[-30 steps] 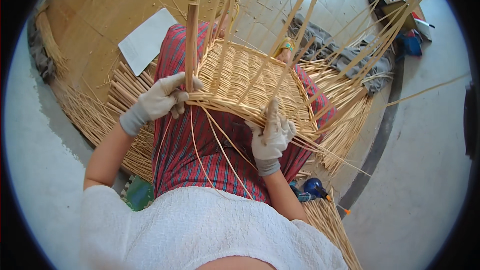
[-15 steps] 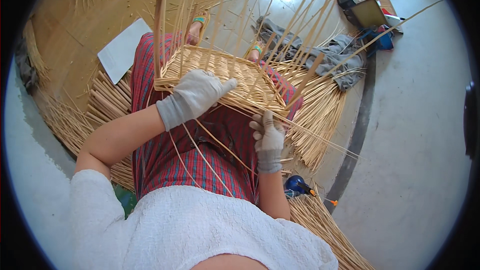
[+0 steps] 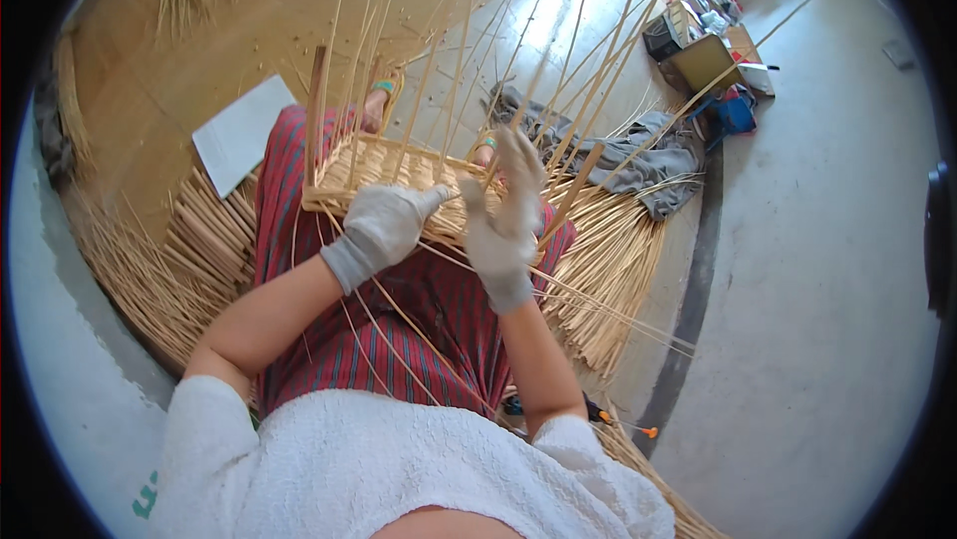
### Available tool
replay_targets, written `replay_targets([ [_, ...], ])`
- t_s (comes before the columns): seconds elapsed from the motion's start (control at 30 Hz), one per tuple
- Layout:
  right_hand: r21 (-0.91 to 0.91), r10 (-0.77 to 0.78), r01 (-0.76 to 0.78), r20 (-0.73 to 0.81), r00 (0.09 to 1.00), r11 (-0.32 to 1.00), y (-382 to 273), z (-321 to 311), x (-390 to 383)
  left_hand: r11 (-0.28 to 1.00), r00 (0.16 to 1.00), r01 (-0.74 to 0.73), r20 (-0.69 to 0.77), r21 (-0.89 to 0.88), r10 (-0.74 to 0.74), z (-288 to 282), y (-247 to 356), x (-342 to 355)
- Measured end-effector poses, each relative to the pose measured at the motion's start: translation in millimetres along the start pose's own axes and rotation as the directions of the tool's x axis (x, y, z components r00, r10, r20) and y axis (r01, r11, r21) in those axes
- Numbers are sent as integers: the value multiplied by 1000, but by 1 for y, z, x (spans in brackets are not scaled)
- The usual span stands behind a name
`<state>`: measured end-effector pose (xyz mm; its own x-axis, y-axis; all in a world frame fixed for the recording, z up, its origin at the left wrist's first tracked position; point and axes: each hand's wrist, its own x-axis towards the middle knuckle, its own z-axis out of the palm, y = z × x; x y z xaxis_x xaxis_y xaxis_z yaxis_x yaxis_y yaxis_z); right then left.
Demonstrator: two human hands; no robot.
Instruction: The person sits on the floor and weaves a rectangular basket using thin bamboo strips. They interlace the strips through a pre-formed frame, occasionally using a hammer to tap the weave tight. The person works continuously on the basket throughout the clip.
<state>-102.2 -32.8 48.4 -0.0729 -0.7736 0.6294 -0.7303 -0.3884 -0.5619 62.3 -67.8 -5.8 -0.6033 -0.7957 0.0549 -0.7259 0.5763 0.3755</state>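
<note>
A partly woven wicker basket [image 3: 374, 162] rests across my lap, its flat woven base tilted. Thick corner sticks [image 3: 316, 110] and many thin upright stakes rise from its edges. My left hand [image 3: 387, 225], in a pale work glove, is closed around the near edge of the basket, thumb stretched along it. My right hand [image 3: 501, 225], also gloved, is raised over the right part of the near edge with its fingers apart, slightly blurred; nothing shows in it. Loose thin canes hang from the near edge over the red checked cloth [image 3: 399, 350] on my lap.
Cut sticks [image 3: 207, 235] lie left of my legs, with a white sheet [image 3: 242, 130] beyond them. To the right are a bundle of canes [image 3: 603, 310] and a grey cloth [image 3: 653, 155]. A box of tools and supplies [image 3: 701, 62] stands farther right.
My right hand has left the near right edge of the basket, moving up and left, and its fingers have spread. My left hand still grips the edge. The view has shifted slightly.
</note>
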Motion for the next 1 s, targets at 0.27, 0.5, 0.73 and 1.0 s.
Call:
replay_targets([
  [0.27,-188,568,-537,216,794,822,10,-33,13,967,904,-248,-345,54,251,52,15,-5],
  [0.5,-398,589,-465,288,756,791,101,70,60,978,976,-208,-64,33,209,47,36,9],
  [0.73,-234,711,-704,474,520,671,3,-49,-18,979,974,-100,-218,-176,60,55,23,3],
  [1.0,-258,-25,18,-21,999,966,79,-32,12,973,921,-208,-315,98,229,68,35,-3],
])
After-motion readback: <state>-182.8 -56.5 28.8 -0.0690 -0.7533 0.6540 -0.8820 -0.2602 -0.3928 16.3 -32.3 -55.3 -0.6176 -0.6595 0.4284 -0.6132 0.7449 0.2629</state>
